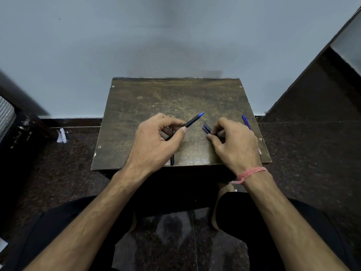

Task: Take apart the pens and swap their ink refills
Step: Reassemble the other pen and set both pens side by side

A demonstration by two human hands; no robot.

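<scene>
arms: both forearms bare, no sleeves in view | left hand [154, 139]: no ring, no band | right hand [233, 142]: no ring | right wrist: band [252, 173] of pink-red thread wound several turns, knotted, loose end hanging | legs: black trousers [244, 218] | feet: bare

Left hand [156, 137], right hand [232, 141]: fingers curled, pinching.

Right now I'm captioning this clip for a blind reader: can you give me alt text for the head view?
Seen from above, the left hand holds a dark pen with a blue tip pointing away, while the right hand pinches a small dark blue pen part over a worn brown wooden table. A thin blue refill lies by the table's right edge.
</scene>
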